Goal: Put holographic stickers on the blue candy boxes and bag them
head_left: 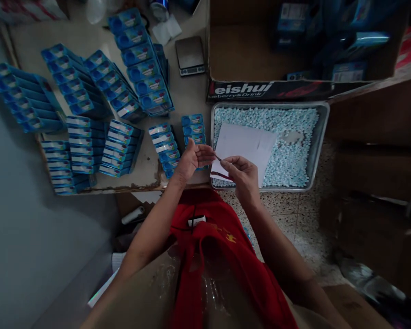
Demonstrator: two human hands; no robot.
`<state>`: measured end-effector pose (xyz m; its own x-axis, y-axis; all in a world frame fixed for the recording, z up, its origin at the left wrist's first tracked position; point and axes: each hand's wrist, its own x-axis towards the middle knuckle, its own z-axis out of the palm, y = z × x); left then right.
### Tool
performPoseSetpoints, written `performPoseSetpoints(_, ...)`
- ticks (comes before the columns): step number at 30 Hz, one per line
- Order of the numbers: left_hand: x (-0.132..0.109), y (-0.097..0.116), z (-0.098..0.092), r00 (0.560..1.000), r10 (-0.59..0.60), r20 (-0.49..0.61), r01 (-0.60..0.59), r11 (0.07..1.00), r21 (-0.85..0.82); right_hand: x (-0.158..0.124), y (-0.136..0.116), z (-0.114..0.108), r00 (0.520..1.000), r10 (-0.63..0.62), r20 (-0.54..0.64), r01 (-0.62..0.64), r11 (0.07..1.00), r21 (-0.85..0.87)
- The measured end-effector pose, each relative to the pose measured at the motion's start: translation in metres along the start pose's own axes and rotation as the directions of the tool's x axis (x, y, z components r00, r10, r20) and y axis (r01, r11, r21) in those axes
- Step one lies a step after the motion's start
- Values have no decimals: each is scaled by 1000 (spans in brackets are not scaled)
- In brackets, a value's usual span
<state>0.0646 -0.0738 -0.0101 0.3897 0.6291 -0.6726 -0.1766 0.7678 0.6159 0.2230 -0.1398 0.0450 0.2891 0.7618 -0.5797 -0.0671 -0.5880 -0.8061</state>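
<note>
My left hand [196, 157] is palm up with its fingers stretched out to the right, over the table's front edge beside small blue boxes. In a pinch, my right hand [242, 173] holds a thin, dark strip [217, 157], whose far end reaches my left fingertips. Whether those fingertips touch it I cannot tell. Below both hands a white sheet of paper [245, 141] with a dark red band near its lower edge lies on a metal tray [324, 137]. Small pale-blue and white pieces [291, 160] fill that tray.
Rows of blue boxes [144, 68] stand across the table [140, 171]. A small digital scale [190, 52] sits behind them. At the back right, an open cardboard carton [239, 59] holds blue packages. Brown cartons [373, 173] are stacked at the right.
</note>
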Motion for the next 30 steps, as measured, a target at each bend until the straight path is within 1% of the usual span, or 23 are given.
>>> performPoseSetpoints(1,-5,-4,-5,1000,5,13,-4,999,-36,0,3,3,1000,6,6,-6,1000,-3)
performPoseSetpoints(3,-10,-12,-12,999,36,-14,-37,997,-71,0,8,9,1000,17,14,-17,1000,-19)
performPoseSetpoints(7,-17,-30,-21,984,60,-168,-77,993,-94,-2,20,17,998,53,18,-52,997,-49)
performPoseSetpoints(9,-27,-40,-28,970,46,-238,-74,991,-110,-5,29,24,997,81,5,-80,995,-54)
performPoseSetpoints(11,-42,-52,-39,947,24,-320,-63,991,-114,-9,40,35,992,126,-10,-127,990,-68)
performPoseSetpoints(13,-59,-61,-53,906,14,-422,-64,992,-104,-11,51,51,985,171,-2,-171,981,-94)
performPoseSetpoints(14,-67,-65,-61,880,25,-475,-76,993,-88,-11,56,61,984,175,13,-173,978,-114)
performPoseSetpoints(16,-76,-68,-80,819,81,-568,-120,992,-32,-7,65,84,991,122,45,-113,978,-174)
performPoseSetpoints(19,-73,-64,-108,733,222,-643,-209,973,98,9,71,121,998,-35,55,51,942,-330)
performPoseSetpoints(21,-63,-61,-125,694,288,-660,-244,956,162,21,73,142,994,-97,42,106,885,-453)
performPoseSetpoints(23,-52,-60,-138,689,295,-662,-263,953,151,31,73,156,992,-122,38,122,819,-561)
performPoseSetpoints(26,-41,-65,-147,720,244,-650,-299,954,26,36,73,165,986,-161,38,146,739,-658)
performPoseSetpoints(30,-36,-71,-150,756,190,-626,-318,943,-98,36,75,167,983,-184,24,149,705,-694)
